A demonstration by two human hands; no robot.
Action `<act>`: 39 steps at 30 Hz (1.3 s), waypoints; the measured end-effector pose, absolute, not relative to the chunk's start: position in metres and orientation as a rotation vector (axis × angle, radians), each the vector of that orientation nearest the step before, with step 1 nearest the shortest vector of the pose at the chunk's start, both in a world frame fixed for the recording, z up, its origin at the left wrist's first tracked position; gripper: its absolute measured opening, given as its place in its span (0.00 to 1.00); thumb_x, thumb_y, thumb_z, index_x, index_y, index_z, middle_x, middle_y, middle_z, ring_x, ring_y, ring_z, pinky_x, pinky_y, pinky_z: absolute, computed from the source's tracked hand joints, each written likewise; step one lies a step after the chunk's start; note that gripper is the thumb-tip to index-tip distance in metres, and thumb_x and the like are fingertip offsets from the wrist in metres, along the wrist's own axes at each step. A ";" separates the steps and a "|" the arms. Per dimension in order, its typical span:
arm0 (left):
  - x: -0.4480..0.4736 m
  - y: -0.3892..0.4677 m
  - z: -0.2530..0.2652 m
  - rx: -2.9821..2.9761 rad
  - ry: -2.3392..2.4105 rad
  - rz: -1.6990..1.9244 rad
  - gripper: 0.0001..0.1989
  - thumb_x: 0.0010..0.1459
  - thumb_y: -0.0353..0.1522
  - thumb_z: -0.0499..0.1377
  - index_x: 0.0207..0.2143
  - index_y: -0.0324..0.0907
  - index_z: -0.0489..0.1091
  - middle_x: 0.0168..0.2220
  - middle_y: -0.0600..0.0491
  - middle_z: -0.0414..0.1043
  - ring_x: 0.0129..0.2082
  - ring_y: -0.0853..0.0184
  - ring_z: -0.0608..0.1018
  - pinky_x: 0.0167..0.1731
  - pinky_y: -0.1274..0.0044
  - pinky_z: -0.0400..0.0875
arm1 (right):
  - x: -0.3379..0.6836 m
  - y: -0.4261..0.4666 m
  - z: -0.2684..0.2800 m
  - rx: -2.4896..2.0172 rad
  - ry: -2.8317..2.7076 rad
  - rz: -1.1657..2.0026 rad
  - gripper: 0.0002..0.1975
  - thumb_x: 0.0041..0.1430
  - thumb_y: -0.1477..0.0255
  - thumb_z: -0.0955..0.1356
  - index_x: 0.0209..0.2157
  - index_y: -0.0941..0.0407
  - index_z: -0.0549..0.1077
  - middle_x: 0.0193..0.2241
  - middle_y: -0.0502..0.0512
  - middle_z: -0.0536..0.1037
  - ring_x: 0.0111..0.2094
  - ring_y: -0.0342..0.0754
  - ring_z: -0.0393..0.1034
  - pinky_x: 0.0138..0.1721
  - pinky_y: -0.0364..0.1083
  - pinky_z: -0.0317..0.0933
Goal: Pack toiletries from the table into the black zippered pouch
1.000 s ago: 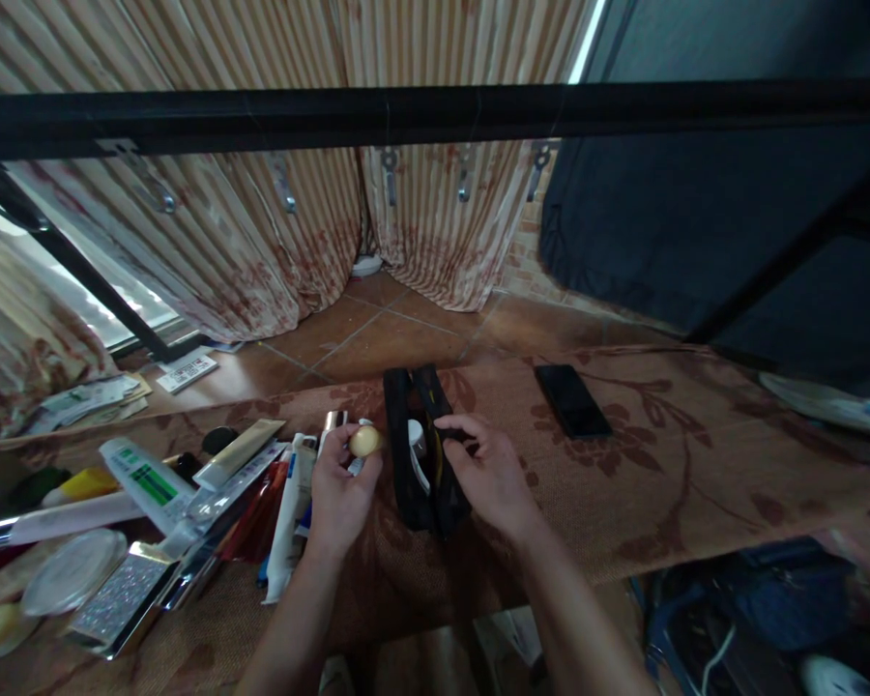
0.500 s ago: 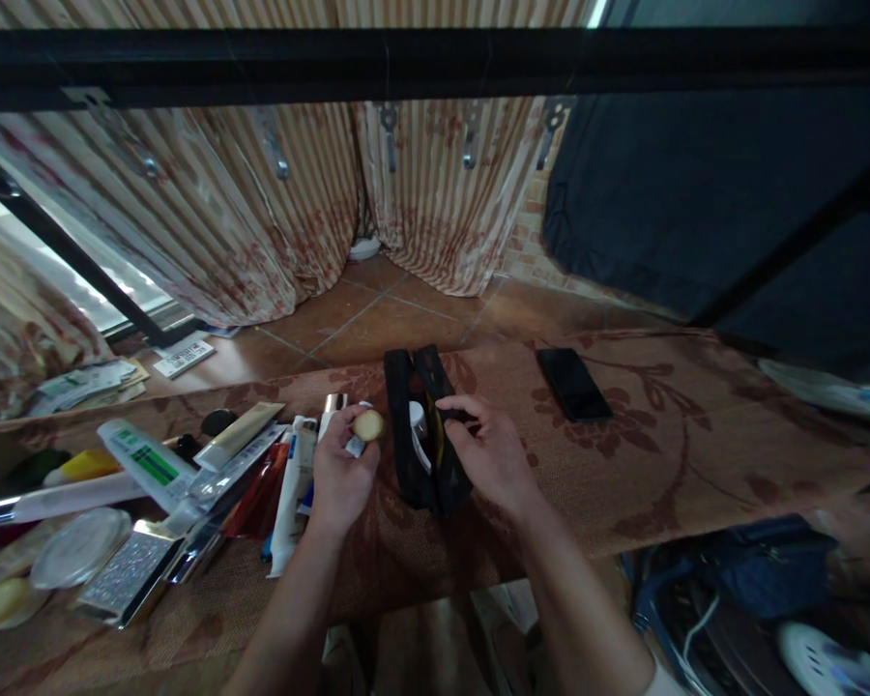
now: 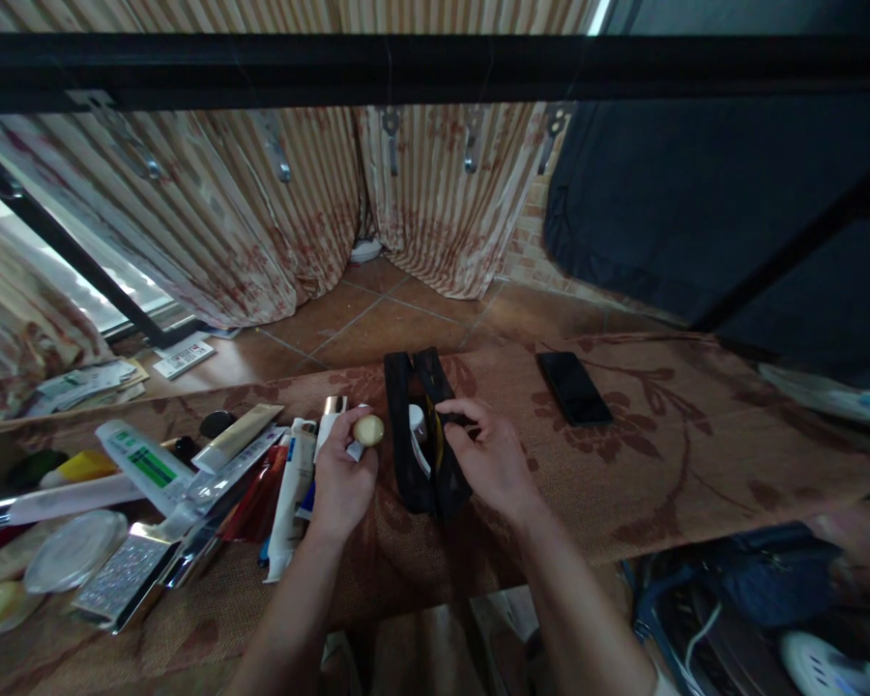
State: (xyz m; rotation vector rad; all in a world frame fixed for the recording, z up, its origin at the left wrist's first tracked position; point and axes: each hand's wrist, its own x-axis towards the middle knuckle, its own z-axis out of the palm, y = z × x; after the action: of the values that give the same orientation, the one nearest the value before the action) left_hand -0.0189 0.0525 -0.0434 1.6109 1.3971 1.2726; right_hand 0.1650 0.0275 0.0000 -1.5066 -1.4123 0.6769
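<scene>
Toiletries (image 3: 145, 469) lie heaped on the cloth-covered bench (image 3: 667, 445), at between eight and nine o'clock from the black pouch (image 3: 408, 483), taking twelve as straight away from the person. A slim white tube (image 3: 291, 503) rests just beside the left forearm (image 3: 297, 580), at eight o'clock. The left hand (image 3: 343, 483) pinches a small round item (image 3: 369, 430) with a pale-yellow face between thumb and fingers, at nine o'clock from the pouch, near its side wall but apart from it. The pouch sits open between the hands, its long axis running from about half past eleven to half past five, so the opening lies crosswise to the round item. A white container (image 3: 416, 422) shows inside. The right hand (image 3: 494, 462), at three o'clock, is the nearer: its thumb and fingers pinch the pouch's right edge. Beyond, between two and three o'clock, lies a phone (image 3: 574, 389).
</scene>
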 end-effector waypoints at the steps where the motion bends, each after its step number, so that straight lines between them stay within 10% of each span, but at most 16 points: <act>1: -0.019 0.052 -0.043 1.607 1.403 1.269 0.21 0.48 0.25 0.55 0.47 0.40 0.67 0.46 0.48 0.72 0.45 0.61 0.74 0.50 0.67 0.65 | 0.165 0.027 0.000 -1.505 -1.413 0.678 0.15 0.51 0.76 0.62 0.39 0.52 0.75 0.36 0.50 0.75 0.34 0.45 0.70 0.38 0.45 0.62; 39: -0.022 0.051 -0.051 1.475 1.390 1.336 0.21 0.49 0.26 0.55 0.48 0.43 0.66 0.48 0.49 0.71 0.50 0.61 0.71 0.52 0.67 0.61 | 0.162 0.027 0.003 -1.493 -1.396 0.758 0.14 0.52 0.73 0.62 0.39 0.51 0.75 0.39 0.52 0.76 0.37 0.48 0.72 0.37 0.46 0.64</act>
State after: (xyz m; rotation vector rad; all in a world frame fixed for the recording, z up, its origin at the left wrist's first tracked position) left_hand -0.0221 0.0513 -0.0512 1.4754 1.3903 1.3361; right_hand 0.1620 0.0268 0.0034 -1.4929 -1.3963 0.7582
